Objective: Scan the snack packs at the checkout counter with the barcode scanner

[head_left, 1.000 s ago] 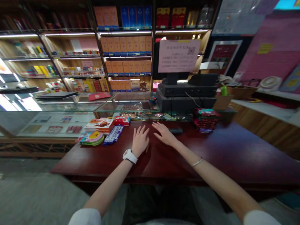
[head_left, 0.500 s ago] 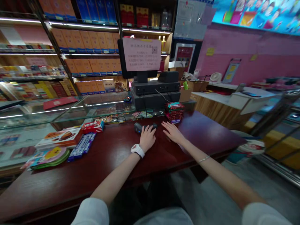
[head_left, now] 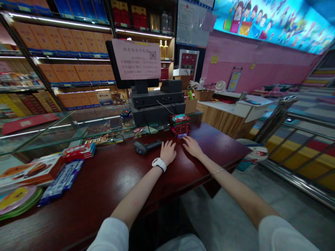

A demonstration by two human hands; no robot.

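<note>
At the far left edge of the dark red tabletop (head_left: 110,188) lie round, flat, colourful packets (head_left: 15,200), with a flat box printed with baked goods (head_left: 28,172) just behind them and a long blue-and-purple wrapped pack (head_left: 61,179) beside it. A red and white packet (head_left: 78,151) sits a little farther back, near the glass display case (head_left: 65,130). Toward the middle, a black handheld barcode scanner (head_left: 146,146) lies on its side on the tabletop, its blue-lit head pointing left and its handle end just beside the left hand (head_left: 168,153). That hand, with a white watch (head_left: 159,163) at the wrist, rests palm down, fingers loosely together and holding nothing; whether the fingertips touch the scanner cannot be told. Just to its right the right hand (head_left: 193,147) also lies flat and empty, fingers slightly spread, a thin bracelet (head_left: 218,171) on the wrist. Behind the right hand stands a stack of red and green packets (head_left: 179,125), and behind that the black cash register (head_left: 155,104) with a pink notice (head_left: 137,64) on its screen.
</note>
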